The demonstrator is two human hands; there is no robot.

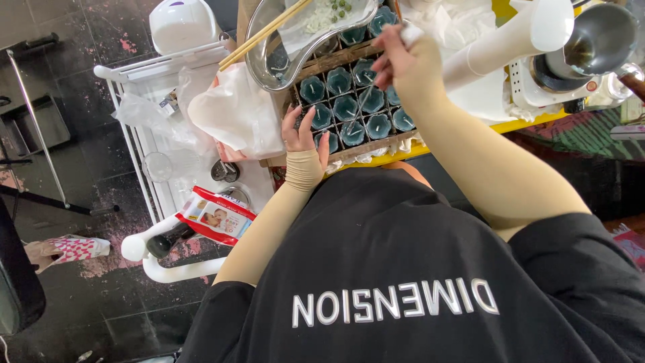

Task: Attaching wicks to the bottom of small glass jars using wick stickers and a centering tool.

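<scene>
Wooden tray on yellow bench: gridded cells hold dark teal candles, far rows hidden by metal bowl | right hand pinches thin stick over candles | left hand fingers spread on tray's near edge.

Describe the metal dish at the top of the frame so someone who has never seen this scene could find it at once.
Start at the wooden crate of dark teal cups in front of the person, where the left hand rests on its near edge. The shiny oval metal dish sits tilted over the crate's far left corner. It alone has wooden chopsticks laid across its rim.
</scene>
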